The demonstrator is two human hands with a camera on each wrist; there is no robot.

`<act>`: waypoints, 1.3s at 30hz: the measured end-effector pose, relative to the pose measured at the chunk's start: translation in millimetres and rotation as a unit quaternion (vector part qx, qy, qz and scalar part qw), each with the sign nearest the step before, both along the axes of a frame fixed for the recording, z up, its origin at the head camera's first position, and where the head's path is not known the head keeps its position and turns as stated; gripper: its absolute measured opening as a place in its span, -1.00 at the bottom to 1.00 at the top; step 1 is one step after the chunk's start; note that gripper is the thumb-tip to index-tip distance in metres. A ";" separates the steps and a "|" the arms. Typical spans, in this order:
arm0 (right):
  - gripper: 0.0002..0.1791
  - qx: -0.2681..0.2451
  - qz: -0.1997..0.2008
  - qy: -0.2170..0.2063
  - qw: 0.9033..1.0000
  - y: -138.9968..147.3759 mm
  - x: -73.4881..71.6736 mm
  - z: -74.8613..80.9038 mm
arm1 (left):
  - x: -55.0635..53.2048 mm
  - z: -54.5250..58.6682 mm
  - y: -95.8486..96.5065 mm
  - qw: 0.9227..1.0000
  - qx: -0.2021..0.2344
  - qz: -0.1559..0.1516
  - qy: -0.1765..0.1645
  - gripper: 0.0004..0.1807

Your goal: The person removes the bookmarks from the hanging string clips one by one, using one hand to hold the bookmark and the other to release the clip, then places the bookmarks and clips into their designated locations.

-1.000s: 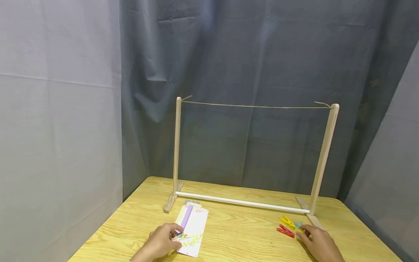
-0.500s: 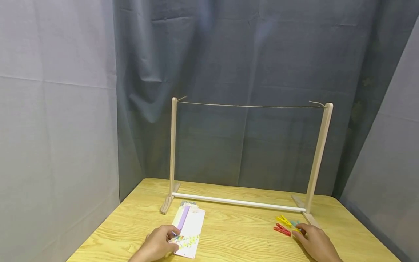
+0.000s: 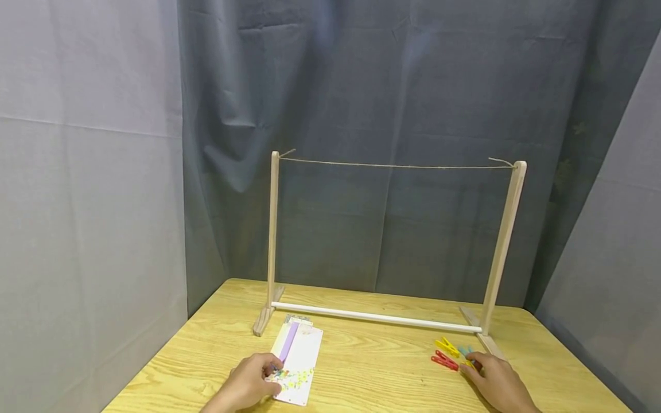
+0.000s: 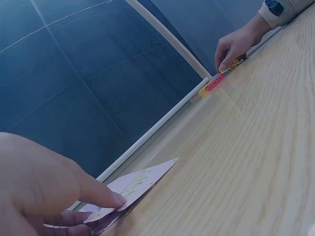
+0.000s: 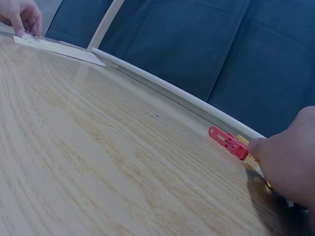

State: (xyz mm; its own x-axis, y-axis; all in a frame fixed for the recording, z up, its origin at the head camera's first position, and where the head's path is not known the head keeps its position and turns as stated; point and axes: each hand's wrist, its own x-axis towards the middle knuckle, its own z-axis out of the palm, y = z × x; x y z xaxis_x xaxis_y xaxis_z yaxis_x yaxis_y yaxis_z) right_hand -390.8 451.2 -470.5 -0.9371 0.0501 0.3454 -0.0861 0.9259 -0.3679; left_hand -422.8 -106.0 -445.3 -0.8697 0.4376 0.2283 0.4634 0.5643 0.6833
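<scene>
My left hand [image 3: 249, 380] pinches the near left edge of a white card [image 3: 304, 350] printed with yellow flowers. In the left wrist view the thumb lies on top of this card and the fingers are at its underside. It overlaps a card with a purple stripe [image 3: 289, 343] and another at the back. At the right, my right hand [image 3: 500, 383] pinches a yellow clothespin [image 4: 229, 66] between thumb and fingers. Beside it lie a red clothespin [image 3: 444, 360], a second yellow clothespin [image 3: 447, 347] and a blue clothespin [image 3: 465, 350], partly hidden by the hand.
A wooden stand spans the table behind both hands, with a left post [image 3: 272, 229], a right post [image 3: 503, 246] and a white bottom rod [image 3: 377, 317]. A thin string [image 3: 395, 166] runs between the post tops. Grey curtains [image 3: 335, 86] enclose the back and sides.
The head view has shifted slightly, moving everything a little left in it. Both hands stay at the same things, with the cards and loose clothespins in place.
</scene>
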 end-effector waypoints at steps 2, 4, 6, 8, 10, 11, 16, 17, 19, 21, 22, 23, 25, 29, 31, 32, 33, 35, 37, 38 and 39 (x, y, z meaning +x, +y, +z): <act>-0.48 0.000 -0.002 -0.001 1.000 0.1 0.3 0.0 | 0.0 0.3 -0.1 1.000 -0.001 0.001 -0.005 -0.64; -0.47 0.001 -0.002 -0.001 1.000 0.2 0.1 0.2 | -0.2 0.3 0.1 1.000 -0.002 0.001 -0.006 -0.65; -0.49 -0.001 -0.002 -0.003 1.000 0.1 -0.1 0.4 | -0.1 0.6 0.8 1.000 -0.002 0.001 -0.006 -0.65; -0.50 -0.001 -0.003 -0.004 1.000 0.0 -0.1 0.5 | 0.5 1.4 1.3 1.000 -0.002 0.001 -0.005 -0.65; -0.51 0.002 -0.004 -0.003 1.000 -0.2 0.0 0.7 | 0.9 1.8 1.9 1.000 -0.001 0.001 -0.004 -0.65; -0.52 0.002 -0.004 -0.003 1.000 -0.4 0.2 0.9 | 1.3 2.2 2.1 1.000 -0.001 0.001 -0.004 -0.65; -0.50 0.006 -0.003 0.001 1.000 -1.0 1.9 2.4 | 2.0 4.0 2.6 1.000 -0.002 0.005 -0.004 -0.66; -0.49 0.005 -0.002 0.002 1.000 -1.0 2.3 2.4 | 2.0 4.2 2.7 1.000 -0.002 0.005 -0.005 -0.65; -0.50 0.005 -0.001 0.002 1.000 -1.3 2.4 2.9 | 2.3 4.4 3.1 1.000 -0.001 0.006 -0.006 -0.66; -0.52 0.005 -0.002 0.000 1.000 -2.0 2.3 2.9 | 2.5 4.7 2.5 1.000 -0.002 0.006 -0.009 -0.66; -0.52 0.005 -0.001 0.000 1.000 -2.5 2.0 3.3 | 2.7 4.7 2.3 1.000 0.000 0.006 -0.010 -0.66; -0.53 0.005 -0.001 -0.001 1.000 -3.1 1.8 3.8 | 2.7 4.6 2.3 1.000 0.000 0.006 -0.010 -0.66; -0.56 0.006 0.000 -0.001 1.000 -4.1 1.4 4.6 | 2.4 4.5 1.6 1.000 -0.002 0.008 -0.012 -0.66; -0.56 0.011 0.001 0.001 1.000 -4.7 1.3 6.1 | 1.6 4.0 1.2 1.000 -0.001 0.007 -0.011 -0.66; -0.55 0.014 -0.001 0.002 1.000 -4.1 1.0 5.2 | 1.5 3.6 1.5 1.000 -0.001 0.008 -0.009 -0.66; -0.53 0.017 -0.002 0.002 1.000 -3.6 0.6 4.8 | 1.4 3.2 1.8 1.000 -0.003 0.010 -0.008 -0.67; -0.53 0.019 -0.003 0.002 1.000 -3.2 0.4 4.0 | 1.3 2.7 2.1 1.000 -0.005 0.011 -0.006 -0.67; -0.52 0.020 -0.006 0.001 1.000 -2.4 -0.1 2.1 | 1.3 1.7 2.6 1.000 -0.008 0.013 -0.005 -0.67; -0.52 0.022 -0.007 0.001 1.000 -2.2 -0.4 0.9 | 1.7 1.4 2.5 1.000 -0.012 0.015 -0.006 -0.68; -0.51 0.022 -0.006 0.000 1.000 -2.0 -0.6 0.6 | 2.0 1.3 2.5 1.000 -0.011 0.015 -0.006 -0.68; -0.52 0.022 -0.007 0.000 1.000 -2.1 -0.6 0.2 | 2.2 1.3 2.5 1.000 -0.011 0.013 -0.006 -0.68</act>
State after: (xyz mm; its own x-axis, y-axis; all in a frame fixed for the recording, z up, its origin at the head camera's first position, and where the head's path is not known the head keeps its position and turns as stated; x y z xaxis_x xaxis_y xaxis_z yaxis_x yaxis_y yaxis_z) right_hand -391.4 449.1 -470.3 -0.9367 0.0490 0.3467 -0.0718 0.9422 -0.3271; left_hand -420.6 -103.6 -444.0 -0.8837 0.4186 0.2093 0.4400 0.5909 0.6762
